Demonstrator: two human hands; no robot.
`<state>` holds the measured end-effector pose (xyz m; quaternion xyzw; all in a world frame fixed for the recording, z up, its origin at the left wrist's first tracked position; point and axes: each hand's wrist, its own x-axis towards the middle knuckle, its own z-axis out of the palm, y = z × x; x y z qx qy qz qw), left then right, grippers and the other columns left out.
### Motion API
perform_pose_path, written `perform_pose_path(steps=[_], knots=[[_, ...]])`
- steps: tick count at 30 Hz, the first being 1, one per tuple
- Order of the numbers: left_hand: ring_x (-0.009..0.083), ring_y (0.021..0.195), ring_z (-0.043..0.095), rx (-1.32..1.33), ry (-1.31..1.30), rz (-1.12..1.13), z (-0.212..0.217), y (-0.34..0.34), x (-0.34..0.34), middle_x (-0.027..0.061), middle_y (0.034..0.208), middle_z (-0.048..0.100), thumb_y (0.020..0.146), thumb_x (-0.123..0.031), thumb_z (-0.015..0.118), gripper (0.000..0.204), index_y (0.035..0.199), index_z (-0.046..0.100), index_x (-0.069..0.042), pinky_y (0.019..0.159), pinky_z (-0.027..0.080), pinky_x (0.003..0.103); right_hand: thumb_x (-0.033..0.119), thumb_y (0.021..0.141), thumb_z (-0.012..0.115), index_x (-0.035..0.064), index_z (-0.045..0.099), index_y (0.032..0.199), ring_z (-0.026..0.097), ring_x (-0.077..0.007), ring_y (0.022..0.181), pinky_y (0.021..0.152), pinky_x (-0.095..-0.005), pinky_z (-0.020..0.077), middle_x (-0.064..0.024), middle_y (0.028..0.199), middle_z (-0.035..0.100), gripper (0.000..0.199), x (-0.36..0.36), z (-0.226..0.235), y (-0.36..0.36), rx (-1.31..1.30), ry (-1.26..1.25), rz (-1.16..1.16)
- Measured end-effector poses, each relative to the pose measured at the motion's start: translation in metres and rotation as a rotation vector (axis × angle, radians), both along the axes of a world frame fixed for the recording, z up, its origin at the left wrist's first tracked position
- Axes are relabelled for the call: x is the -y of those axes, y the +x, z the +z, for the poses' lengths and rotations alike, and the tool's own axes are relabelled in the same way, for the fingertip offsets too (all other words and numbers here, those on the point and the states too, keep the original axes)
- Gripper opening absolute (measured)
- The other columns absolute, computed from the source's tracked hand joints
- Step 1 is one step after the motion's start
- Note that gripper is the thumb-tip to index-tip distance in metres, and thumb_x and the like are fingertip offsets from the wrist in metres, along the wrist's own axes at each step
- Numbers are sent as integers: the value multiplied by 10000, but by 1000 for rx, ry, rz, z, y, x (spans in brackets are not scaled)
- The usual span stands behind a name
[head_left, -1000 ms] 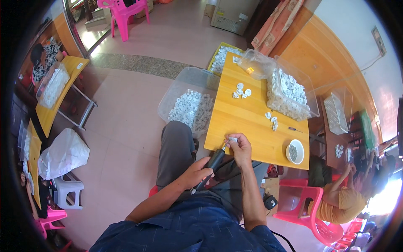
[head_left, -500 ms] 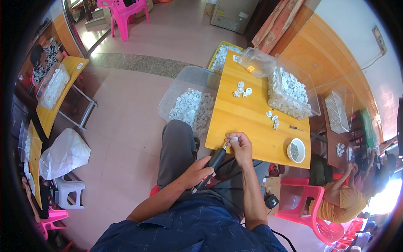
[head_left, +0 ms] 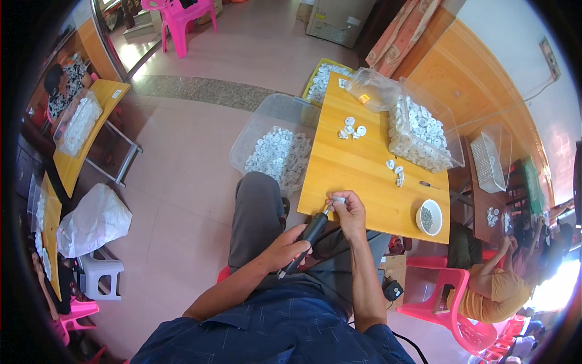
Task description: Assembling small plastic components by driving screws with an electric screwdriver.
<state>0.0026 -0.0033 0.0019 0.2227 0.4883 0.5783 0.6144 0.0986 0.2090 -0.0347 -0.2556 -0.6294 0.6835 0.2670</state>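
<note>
My left hand (head_left: 286,249) is wrapped round a black electric screwdriver (head_left: 314,228), tilted with its metal tip pointing up and away from me. At that tip, above the near edge of the wooden table, my right hand (head_left: 351,217) pinches a small white plastic part (head_left: 339,200). The fingers hide most of this part, and whether a screw sits between it and the tip cannot be made out. To the right of my hands, a white bowl (head_left: 436,218) of small metal screws stands on the yellow tabletop (head_left: 339,167). A small screwdriver (head_left: 430,184) lies beyond the bowl.
Loose white parts (head_left: 350,129) lie in two groups on the table. A clear bin (head_left: 424,156) full of them stands at the back right, beside a clear plastic bag (head_left: 373,91). Another bin (head_left: 247,136) sits left of the table. A person (head_left: 494,285) works at the right.
</note>
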Motion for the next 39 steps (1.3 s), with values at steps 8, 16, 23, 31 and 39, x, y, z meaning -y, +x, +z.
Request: perform_pose_path(steps=[8,16,23,31,39], knots=[[117,662,603,-26,5,3,2,0,-1,66,891,617,920,-167,532,383,1271,488,-20,598,502,263,-63,951,572,30,627,1058,669,-122,914,773,-237,531,-54,1024,688,152,0,-1,0,-22,-15,1],[160,643,632,167,27,-23,-4,-5,-1,105,909,637,926,-156,519,377,1272,487,-9,556,526,273,-45,948,591,28,630,1070,684,-148,940,807,-255,552,-78,1078,698,147,-2,12,3,0,-131,8],[183,668,639,454,113,-31,-4,-13,-1,124,949,650,955,-168,503,355,1276,477,-18,563,551,315,-51,955,561,32,608,1171,684,-183,960,828,-272,558,-107,1150,677,236,-15,12,-1,-133,-300,-95],[190,622,639,365,59,-14,-4,-11,-2,126,926,650,942,-148,486,343,1254,498,-5,544,553,305,-13,927,551,83,336,1540,544,-201,1183,953,-277,461,-123,1369,501,656,-52,26,-28,-11,18,-220],[182,671,639,343,60,47,-4,-14,2,123,944,648,953,-160,502,373,1292,481,-6,605,558,313,1,927,547,68,336,1536,500,-219,1253,1064,-319,406,-145,1489,418,649,-78,42,-23,76,38,-264]])
